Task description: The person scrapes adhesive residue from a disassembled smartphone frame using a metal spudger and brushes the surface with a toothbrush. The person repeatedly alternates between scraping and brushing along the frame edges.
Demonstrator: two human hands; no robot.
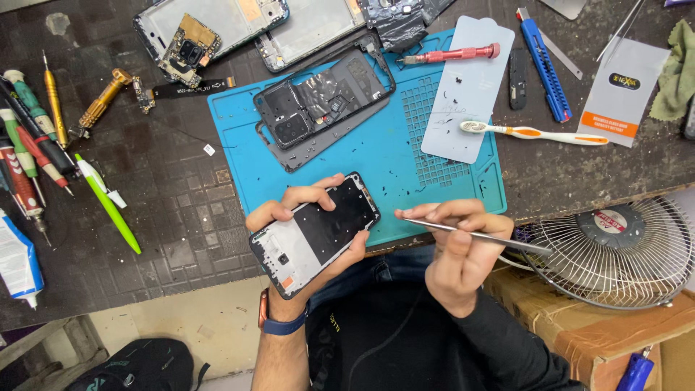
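Far left on the dark table [181,217]: a row of screwdrivers [32,156], a green pen [108,204] and a white glue tube [18,262]. Further along, near the top, a brass-handled tool [103,99] beside a loose circuit board [188,49]. On the blue work mat [376,156]: a black phone back cover [322,105], inner side up. Below the mat's near edge, left hand [300,239] wrapped around a stripped phone frame [315,233], thumb on its upper edge, fingers beneath, held off the table. Just right, right hand [456,250] pinched shut on thin metal tweezers [478,234], tip toward the frame, short of touching. Upper right: red screwdriver [452,53], toothbrush [536,133], blue utility knife [543,65]. Lower right: wire-caged fan [615,250].
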